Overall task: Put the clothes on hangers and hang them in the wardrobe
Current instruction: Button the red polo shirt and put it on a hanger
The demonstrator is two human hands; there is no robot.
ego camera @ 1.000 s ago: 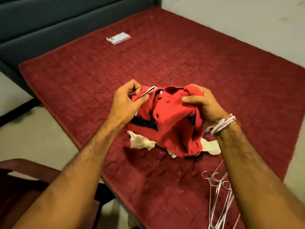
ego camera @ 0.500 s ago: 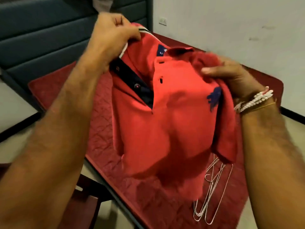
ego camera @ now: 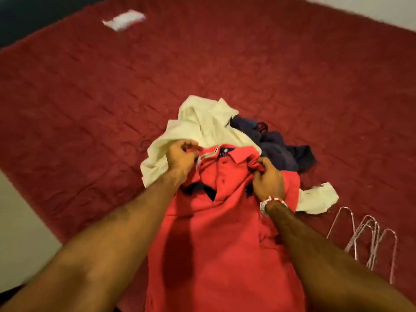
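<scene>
Both hands, left hand [ego camera: 181, 159] and right hand [ego camera: 267, 180], grip the red polo shirt [ego camera: 216, 239] at its shoulders, just in front of the cream garment [ego camera: 202, 124], wire hangers [ego camera: 369, 242] right of it.

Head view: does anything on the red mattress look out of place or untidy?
A small white item lies alone at the far side of the mattress, too blurred to identify. The cream garment and navy garment lie crumpled in a heap.

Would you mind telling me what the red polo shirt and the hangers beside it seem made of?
The red polo shirt looks like soft knit cotton, matte; it drapes and creases limply. The hangers look like thin metal wire, pale, faintly shiny, bent into narrow loops; a coating is possible.
</scene>
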